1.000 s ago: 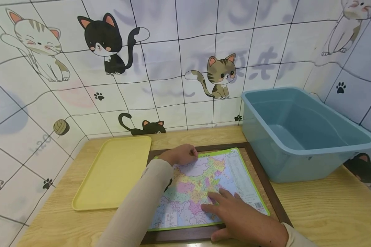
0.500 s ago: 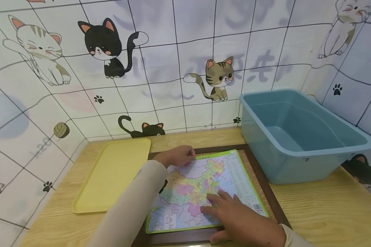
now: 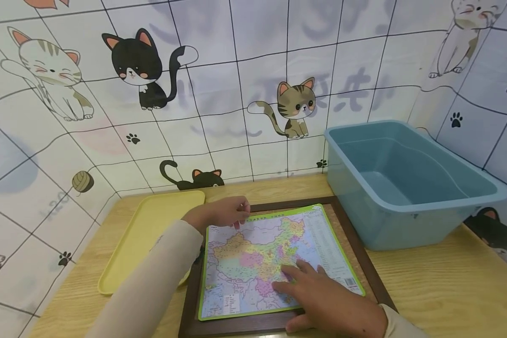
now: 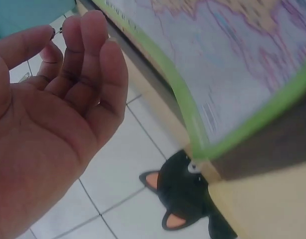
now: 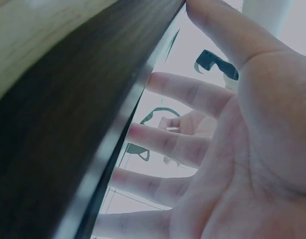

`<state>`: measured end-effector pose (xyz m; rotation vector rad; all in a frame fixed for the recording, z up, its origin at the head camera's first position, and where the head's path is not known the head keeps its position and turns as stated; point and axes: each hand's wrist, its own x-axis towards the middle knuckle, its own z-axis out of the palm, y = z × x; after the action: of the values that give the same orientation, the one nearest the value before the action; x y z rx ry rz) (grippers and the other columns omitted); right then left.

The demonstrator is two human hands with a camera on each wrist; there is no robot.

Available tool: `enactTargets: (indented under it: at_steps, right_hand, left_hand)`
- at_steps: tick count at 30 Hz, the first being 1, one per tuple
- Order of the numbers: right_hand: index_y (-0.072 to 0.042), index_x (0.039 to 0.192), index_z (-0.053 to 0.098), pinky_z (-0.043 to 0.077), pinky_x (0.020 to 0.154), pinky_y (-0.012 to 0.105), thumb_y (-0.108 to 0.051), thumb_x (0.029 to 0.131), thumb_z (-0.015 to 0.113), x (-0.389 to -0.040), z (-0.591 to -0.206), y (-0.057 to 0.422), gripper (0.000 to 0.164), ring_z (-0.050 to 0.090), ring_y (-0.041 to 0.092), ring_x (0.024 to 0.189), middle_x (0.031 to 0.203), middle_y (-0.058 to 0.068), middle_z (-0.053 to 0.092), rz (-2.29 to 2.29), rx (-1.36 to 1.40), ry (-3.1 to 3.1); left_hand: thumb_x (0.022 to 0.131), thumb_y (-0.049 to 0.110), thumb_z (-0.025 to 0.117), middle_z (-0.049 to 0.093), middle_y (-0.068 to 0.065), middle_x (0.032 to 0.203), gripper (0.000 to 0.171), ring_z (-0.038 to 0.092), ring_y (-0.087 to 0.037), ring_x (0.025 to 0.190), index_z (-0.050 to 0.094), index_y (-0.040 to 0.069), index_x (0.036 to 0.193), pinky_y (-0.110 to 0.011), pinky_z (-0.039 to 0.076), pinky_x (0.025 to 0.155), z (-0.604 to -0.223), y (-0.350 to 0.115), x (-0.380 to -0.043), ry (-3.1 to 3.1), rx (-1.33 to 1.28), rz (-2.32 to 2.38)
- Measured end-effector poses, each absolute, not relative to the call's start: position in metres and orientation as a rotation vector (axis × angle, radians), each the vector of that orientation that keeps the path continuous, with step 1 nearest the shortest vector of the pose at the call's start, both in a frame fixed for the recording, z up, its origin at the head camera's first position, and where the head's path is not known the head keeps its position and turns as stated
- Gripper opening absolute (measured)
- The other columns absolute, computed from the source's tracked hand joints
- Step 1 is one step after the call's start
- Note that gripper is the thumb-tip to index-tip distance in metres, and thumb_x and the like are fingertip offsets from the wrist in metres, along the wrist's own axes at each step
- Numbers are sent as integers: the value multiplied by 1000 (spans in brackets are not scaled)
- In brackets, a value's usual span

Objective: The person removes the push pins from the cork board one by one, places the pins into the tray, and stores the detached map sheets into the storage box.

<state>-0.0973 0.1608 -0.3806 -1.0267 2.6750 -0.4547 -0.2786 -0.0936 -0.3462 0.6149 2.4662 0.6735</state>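
A map (image 3: 253, 263) with a green border lies on a cork board (image 3: 350, 258) in a dark wooden frame. My left hand (image 3: 224, 211) is over the map's upper left edge with its fingers loosely bent. In the left wrist view, the left hand (image 4: 58, 109) shows its palm, with the thumb tip close to the index finger; nothing shows in the grasp. My right hand (image 3: 321, 295) rests spread over the lower right of the map, its thumb at the frame's front edge. The right wrist view shows its straight fingers (image 5: 178, 99) reaching over the dark frame (image 5: 73, 129).
A yellow tray (image 3: 152, 230) lies left of the board, partly behind the left sleeve. On the right stands a blue plastic tub (image 3: 372, 225). The wooden table (image 3: 443, 291) meets a wall with cat drawings (image 3: 295, 108).
My left hand has moved left along the map's top edge, uncovering more of its upper left part. The right hand has kept its place on the map.
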Motion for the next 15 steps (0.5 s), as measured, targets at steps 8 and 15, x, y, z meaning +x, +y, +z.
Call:
enactTargets:
  at_steps: [8, 15]
  right_hand:
    - [-27, 141, 56, 41, 91, 76, -55, 81, 75, -97, -380, 160, 69, 37, 49, 141, 151, 12, 46, -461, -1022, 2667]
    - [-26, 140, 56, 42, 90, 75, -55, 81, 75, -97, -380, 161, 69, 37, 49, 140, 150, 13, 47, -456, -1041, 2673]
  left_hand:
    - [106, 19, 48, 65, -17, 102, 9, 63, -20, 81, 50, 10, 105, -33, 47, 71, -339, -127, -273, 2456, 554, 747]
    - [106, 17, 47, 61, -13, 95, 10, 61, -22, 80, 49, 6, 107, -36, 49, 75, -337, -155, -267, 2477, 526, 769]
